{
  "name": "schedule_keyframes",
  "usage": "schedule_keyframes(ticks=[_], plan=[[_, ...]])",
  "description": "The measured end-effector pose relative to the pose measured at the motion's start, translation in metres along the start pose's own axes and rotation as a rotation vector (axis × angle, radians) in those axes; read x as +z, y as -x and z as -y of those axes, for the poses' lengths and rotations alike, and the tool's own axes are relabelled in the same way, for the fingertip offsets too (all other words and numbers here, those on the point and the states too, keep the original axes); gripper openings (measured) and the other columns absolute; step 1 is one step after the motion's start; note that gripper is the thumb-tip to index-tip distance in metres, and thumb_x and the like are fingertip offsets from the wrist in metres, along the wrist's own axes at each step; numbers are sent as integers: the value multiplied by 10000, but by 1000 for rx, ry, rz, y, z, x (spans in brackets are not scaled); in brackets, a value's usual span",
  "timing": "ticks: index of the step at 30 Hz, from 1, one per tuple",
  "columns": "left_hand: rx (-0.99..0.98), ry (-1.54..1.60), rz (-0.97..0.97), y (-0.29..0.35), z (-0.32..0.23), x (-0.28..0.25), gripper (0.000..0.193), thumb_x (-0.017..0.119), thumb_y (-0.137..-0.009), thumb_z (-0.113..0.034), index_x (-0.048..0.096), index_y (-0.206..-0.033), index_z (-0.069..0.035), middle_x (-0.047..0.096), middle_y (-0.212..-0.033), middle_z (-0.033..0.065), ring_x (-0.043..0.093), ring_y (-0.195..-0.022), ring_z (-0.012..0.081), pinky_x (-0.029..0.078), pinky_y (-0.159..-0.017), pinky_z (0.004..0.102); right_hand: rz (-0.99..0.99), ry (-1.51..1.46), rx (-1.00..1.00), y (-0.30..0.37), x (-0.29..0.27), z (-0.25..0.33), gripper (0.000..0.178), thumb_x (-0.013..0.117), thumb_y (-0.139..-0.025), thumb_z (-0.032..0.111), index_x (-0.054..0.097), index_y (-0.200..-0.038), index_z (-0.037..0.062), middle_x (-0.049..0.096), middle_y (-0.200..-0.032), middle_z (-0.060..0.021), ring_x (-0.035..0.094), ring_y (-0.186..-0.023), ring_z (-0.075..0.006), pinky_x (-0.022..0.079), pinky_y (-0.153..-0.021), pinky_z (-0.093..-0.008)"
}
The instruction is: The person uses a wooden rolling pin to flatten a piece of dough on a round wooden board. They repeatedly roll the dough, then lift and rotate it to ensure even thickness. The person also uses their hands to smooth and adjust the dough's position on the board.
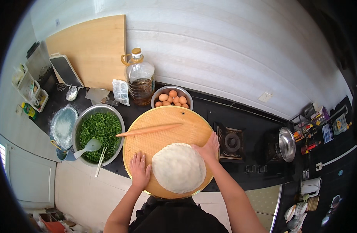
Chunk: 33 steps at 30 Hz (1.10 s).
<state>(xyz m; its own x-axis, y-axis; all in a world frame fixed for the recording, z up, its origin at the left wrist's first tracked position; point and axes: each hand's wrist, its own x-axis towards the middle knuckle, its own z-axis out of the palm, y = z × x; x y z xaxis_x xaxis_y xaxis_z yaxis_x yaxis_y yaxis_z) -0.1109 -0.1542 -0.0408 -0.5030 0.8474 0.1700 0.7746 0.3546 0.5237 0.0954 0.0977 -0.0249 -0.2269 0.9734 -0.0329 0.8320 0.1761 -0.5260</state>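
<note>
A round wooden board lies on the counter before me. On its near half rests a large pale dough round with a pleated upper edge; what may be inside it is hidden. My left hand lies flat on the board beside the dough's left edge, fingers apart, holding nothing. At the dough's upper right, my right hand has its fingers stretched over the board and its thumb at the dough's edge. A tapered wooden rolling pin lies across the board beyond the dough.
Left of the board stands a steel bowl of chopped greens with a ladle and chopsticks. Behind are a bowl of eggs and an oil jug. A flour-dusted basin sits far left; a gas burner is on the right.
</note>
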Motion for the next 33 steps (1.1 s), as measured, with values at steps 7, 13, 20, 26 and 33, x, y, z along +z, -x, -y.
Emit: schedule_keyframes(ticks=[7,13,20,26,33], plan=[[34,36,9,-2,6,-2,545,596,-891,-255,481,-1339,33,362,-1480,219,300,-1372,429,199,-1130,537,54,-6,11,-8,8,5,1259,867,-590,441,121,-1501,-4,206,-1540,-208,153,-1446,-339,120,-1181,-442],[34,42,-7,-2,5,-2,542,604,-882,-254,490,-1334,23,377,-1470,215,315,-1363,428,216,-1124,536,81,90,-89,-18,18,7,1273,879,-591,414,97,-1500,-13,191,-1544,-211,139,-1451,-342,111,-1185,-429],[28,15,-41,0,0,-4,524,621,-866,-249,515,-1314,4,411,-1443,209,348,-1341,430,244,-1114,530,146,70,-200,-22,16,22,1261,877,-600,390,91,-1502,-10,201,-1536,-209,132,-1447,-345,116,-1178,-441],[22,5,-23,-3,-2,-11,526,634,-857,-248,520,-1308,-3,423,-1434,204,355,-1339,419,250,-1115,523,172,101,-238,-27,19,29,1269,877,-601,389,80,-1506,-7,181,-1548,-212,121,-1452,-356,110,-1180,-447],[16,11,-39,-4,-4,-10,513,625,-873,-263,527,-1305,-4,420,-1441,195,352,-1347,408,238,-1128,516,147,100,-324,-30,34,31,1288,893,-588,369,70,-1506,-3,189,-1540,-225,150,-1440,-378,149,-1169,-469]])
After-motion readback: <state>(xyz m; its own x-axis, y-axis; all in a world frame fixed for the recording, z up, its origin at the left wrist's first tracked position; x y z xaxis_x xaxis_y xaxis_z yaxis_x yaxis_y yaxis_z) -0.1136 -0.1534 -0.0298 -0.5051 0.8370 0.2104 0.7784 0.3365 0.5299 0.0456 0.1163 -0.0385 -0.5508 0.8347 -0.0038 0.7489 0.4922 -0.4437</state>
